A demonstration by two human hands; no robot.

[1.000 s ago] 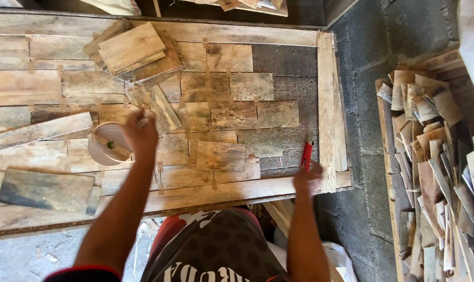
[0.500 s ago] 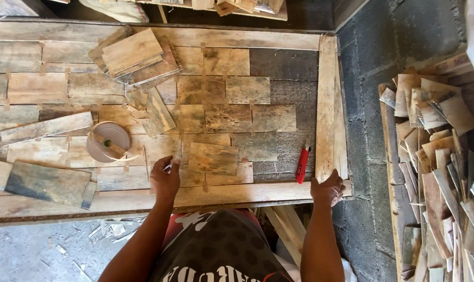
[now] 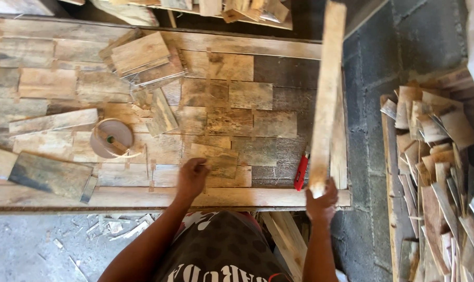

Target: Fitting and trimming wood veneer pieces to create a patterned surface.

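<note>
Now, from the head camera, our right hand (image 3: 321,201) has its fingers clamped on the lower end of a long pale wooden slat (image 3: 327,99), tilted up over the right edge of the table (image 3: 143,197). Lifting it well means keeping that grip firm and clear of the red marker (image 3: 301,171). Our left hand (image 3: 191,177) rests, fingers curled together, on a brown wooden tile (image 3: 216,159). A round shallow tub (image 3: 110,138) sits near the front edge; we cannot tell its contents.
</note>
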